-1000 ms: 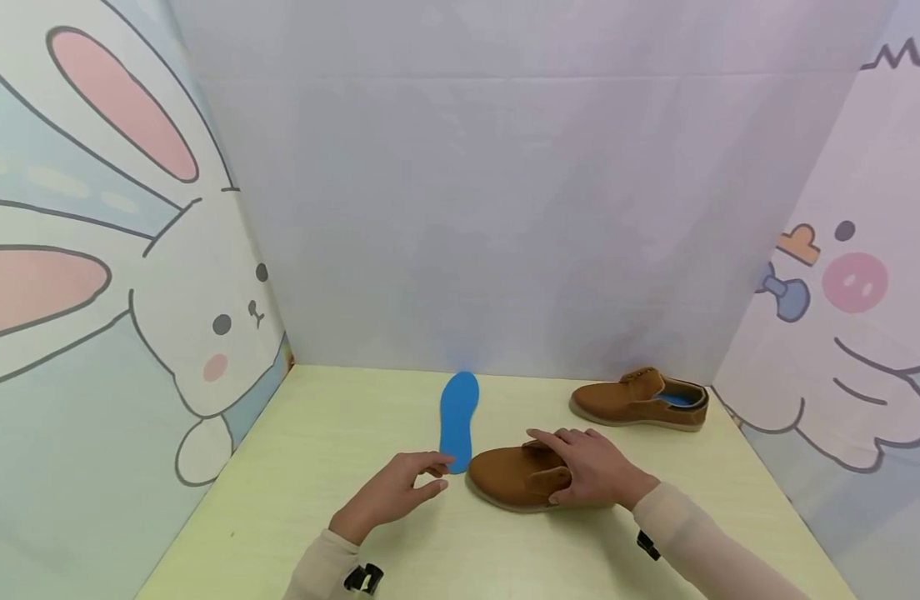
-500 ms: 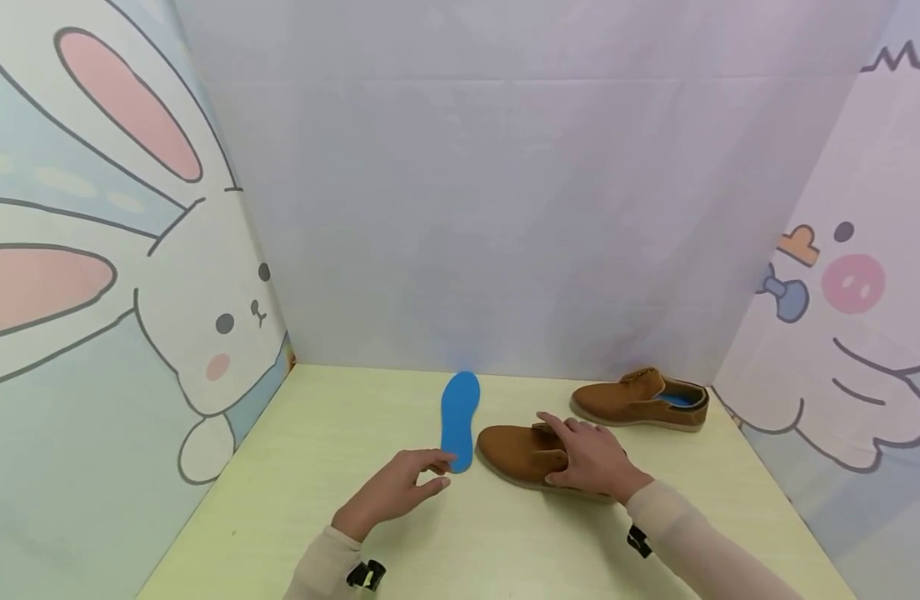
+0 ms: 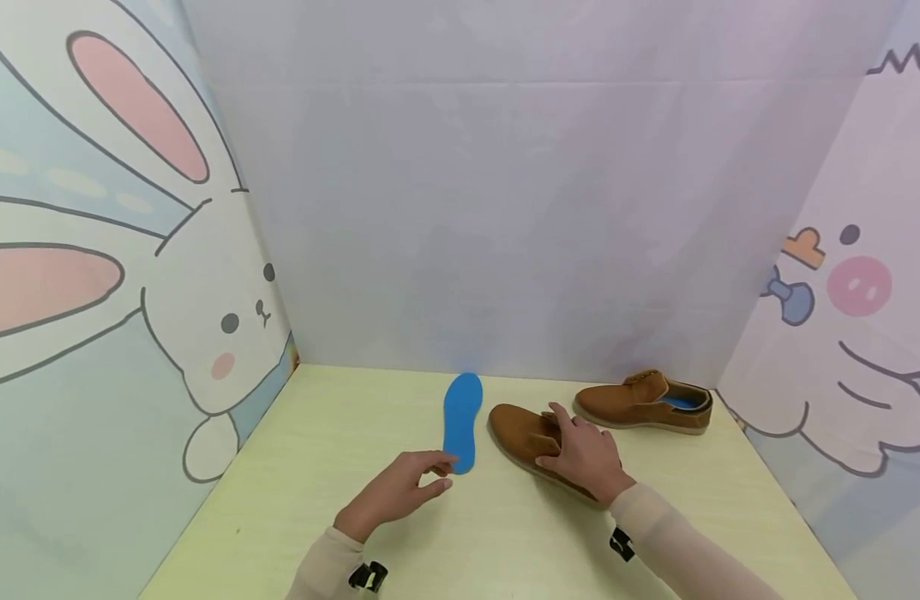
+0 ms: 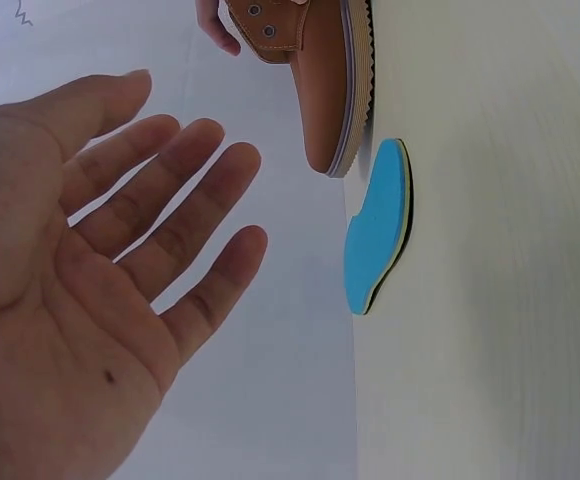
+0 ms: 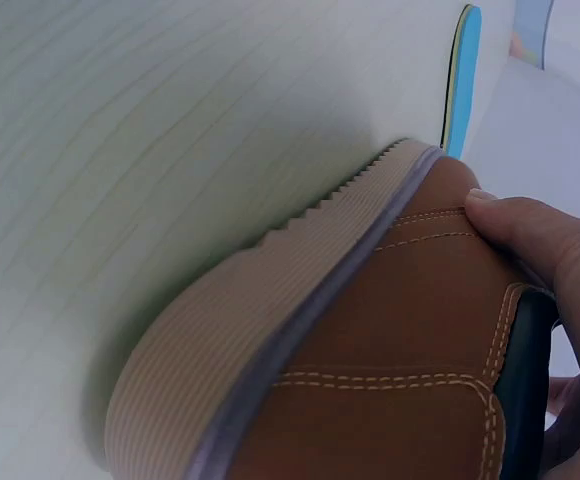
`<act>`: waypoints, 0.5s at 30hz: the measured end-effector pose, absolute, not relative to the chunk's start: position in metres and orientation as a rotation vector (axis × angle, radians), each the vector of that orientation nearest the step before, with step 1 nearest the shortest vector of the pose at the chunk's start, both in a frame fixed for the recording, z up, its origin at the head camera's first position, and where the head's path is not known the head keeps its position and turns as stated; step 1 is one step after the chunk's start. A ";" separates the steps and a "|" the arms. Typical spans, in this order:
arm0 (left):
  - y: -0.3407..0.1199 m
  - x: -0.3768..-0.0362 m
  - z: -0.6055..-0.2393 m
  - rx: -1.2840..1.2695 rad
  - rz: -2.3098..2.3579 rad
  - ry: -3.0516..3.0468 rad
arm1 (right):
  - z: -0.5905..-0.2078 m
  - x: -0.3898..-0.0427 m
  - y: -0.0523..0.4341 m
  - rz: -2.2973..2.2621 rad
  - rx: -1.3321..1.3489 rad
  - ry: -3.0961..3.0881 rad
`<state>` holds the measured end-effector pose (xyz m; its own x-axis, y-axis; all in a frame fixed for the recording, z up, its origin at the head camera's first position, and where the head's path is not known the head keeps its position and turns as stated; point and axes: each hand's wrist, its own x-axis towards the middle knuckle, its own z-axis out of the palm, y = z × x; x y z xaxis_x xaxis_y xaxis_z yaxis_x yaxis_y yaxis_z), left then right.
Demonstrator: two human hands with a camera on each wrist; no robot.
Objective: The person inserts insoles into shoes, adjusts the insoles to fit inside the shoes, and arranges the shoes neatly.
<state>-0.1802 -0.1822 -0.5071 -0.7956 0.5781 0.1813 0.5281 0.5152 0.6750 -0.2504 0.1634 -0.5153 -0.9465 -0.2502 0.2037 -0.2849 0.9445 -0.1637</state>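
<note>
A brown suede shoe (image 3: pixel 523 433) lies on the pale yellow table (image 3: pixel 340 433), angled with its toe toward the back left. My right hand (image 3: pixel 580 454) grips it over the top near the opening. In the right wrist view my thumb (image 5: pixel 530 225) presses the shoe's side (image 5: pixel 370 350) above the ribbed sole. A blue insole (image 3: pixel 461 421) lies flat just left of the shoe. My left hand (image 3: pixel 407 487) hovers with relaxed fingers by the insole's near end and holds nothing. The left wrist view shows its bare palm (image 4: pixel 80 300), the insole (image 4: pixel 380 225) and the shoe (image 4: pixel 320 80).
A second brown shoe (image 3: pixel 647 402) with a blue lining stands at the back right corner. Cartoon-printed panels wall in the table on the left (image 3: pixel 92 292), back and right (image 3: pixel 842 333). Bare tabletop lies to the left and in front of my hands.
My right hand has slid the shoe away and to the right, turning its toe toward the back, closer to the second shoe. My left hand has stayed by the insole.
</note>
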 end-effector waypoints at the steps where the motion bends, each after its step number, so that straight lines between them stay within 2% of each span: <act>1: -0.181 -0.181 -0.507 0.980 1.156 2.670 | -0.515 -0.250 0.163 0.291 0.387 -2.925; 9: -0.163 -0.185 -0.513 1.036 1.150 2.624 | -0.505 -0.245 0.164 0.305 0.346 -3.005; 15: -0.136 -0.189 -0.513 1.113 1.081 2.658 | -0.495 -0.234 0.174 0.578 0.379 -3.047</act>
<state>-0.1891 -0.1358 -0.5131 -0.7368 0.6463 0.1987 0.6014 0.4922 0.6294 -0.2336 0.1739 -0.4952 -0.9704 -0.2336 0.0612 -0.2398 0.9021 -0.3587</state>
